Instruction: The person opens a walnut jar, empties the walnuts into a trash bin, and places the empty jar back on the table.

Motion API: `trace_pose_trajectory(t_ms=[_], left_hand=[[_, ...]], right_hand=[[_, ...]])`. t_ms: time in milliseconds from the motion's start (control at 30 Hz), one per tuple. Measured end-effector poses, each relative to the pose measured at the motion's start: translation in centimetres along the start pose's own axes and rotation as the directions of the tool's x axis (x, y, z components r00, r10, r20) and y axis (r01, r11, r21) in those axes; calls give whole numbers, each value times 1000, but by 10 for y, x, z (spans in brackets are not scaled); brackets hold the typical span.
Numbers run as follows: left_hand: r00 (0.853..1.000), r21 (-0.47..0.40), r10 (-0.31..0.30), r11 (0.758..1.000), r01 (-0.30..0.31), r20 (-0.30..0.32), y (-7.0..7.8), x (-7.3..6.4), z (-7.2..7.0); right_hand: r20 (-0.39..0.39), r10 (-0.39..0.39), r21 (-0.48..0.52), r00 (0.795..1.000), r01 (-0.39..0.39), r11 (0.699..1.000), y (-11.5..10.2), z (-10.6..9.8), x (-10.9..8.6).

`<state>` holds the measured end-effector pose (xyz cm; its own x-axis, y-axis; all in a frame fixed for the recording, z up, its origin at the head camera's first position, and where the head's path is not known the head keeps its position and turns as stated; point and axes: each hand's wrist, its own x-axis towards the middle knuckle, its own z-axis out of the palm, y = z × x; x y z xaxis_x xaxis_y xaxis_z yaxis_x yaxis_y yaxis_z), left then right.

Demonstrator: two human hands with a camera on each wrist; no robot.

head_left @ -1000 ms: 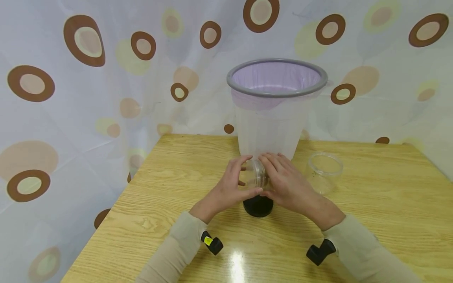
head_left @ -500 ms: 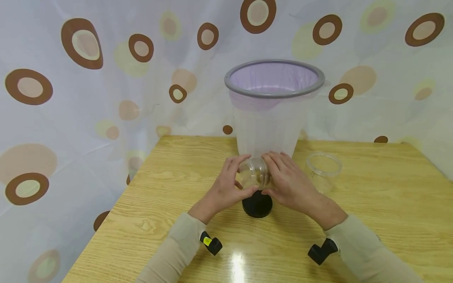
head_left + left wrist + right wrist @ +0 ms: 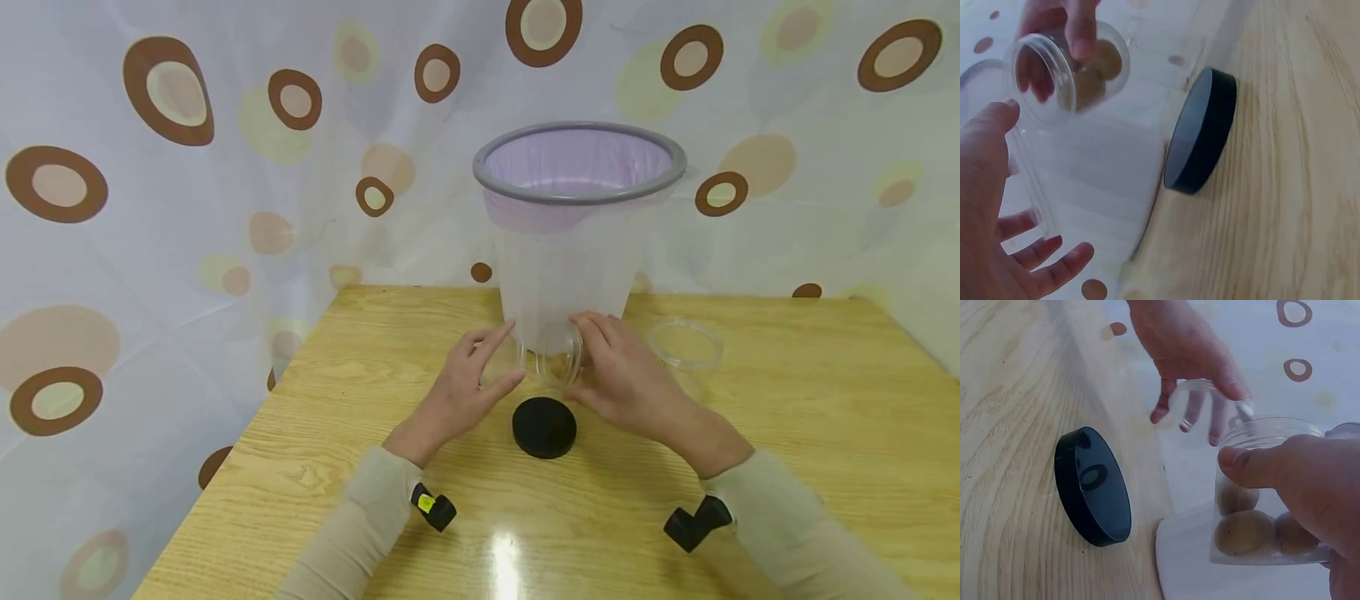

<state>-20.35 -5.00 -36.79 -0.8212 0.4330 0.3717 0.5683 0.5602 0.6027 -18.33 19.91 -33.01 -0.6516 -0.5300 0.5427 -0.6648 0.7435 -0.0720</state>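
In the head view my left hand (image 3: 457, 393) holds a clear plastic jar (image 3: 517, 354) on its side, thumb and fingers spread round it; nothing shows inside. My right hand (image 3: 633, 382) grips another clear jar (image 3: 561, 357), its mouth turned toward the first with a small gap between them. Several round brown balls (image 3: 1244, 532), perhaps nuts or fruit, lie in the right jar, clearest in the right wrist view. Below the hands a black round disc, like a lid (image 3: 544, 427), rests on the table.
A tall whitish bin (image 3: 566, 267) with a grey rim and purple liner stands behind the hands. Another clear container (image 3: 688, 365) stands upright to the right on the wooden table (image 3: 337, 433). A circle-patterned curtain (image 3: 315, 183) hangs behind.
The two jars, mouth to mouth earlier, have come apart. My left hand has moved left with its jar, my right hand slightly right. More of the black disc shows now.
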Motion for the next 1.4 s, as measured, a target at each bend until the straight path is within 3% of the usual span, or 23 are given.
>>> trace_pose_trajectory(t_ms=[167, 300, 567, 800, 1067, 1167, 1400], left_hand=[[997, 108, -70, 992, 66, 31, -11, -2, -4], [993, 186, -112, 977, 104, 32, -21, -3, -5], [988, 245, -150, 960, 136, 40, -30, -7, -8], [968, 277, -224, 943, 186, 112, -34, -9, -11], [946, 331, -268, 923, 198, 181, -39, -10, -9], [940, 338, -273, 921, 194, 203, -40, -12, -10], [943, 356, -250, 920, 161, 221, -40, -14, -11]], right_hand=[[83, 133, 120, 988, -142, 983, 0, -12, 1], [97, 193, 218, 976, -210, 953, 1, -19, 4], [110, 241, 294, 964, -263, 919, 3, -26, 9], [115, 272, 358, 956, -295, 886, 3, -31, 11], [133, 313, 402, 940, -340, 850, 2, -40, 11], [121, 320, 416, 940, -341, 843, 2, -44, 11], [85, 332, 420, 940, -336, 843, 4, -54, 11]])
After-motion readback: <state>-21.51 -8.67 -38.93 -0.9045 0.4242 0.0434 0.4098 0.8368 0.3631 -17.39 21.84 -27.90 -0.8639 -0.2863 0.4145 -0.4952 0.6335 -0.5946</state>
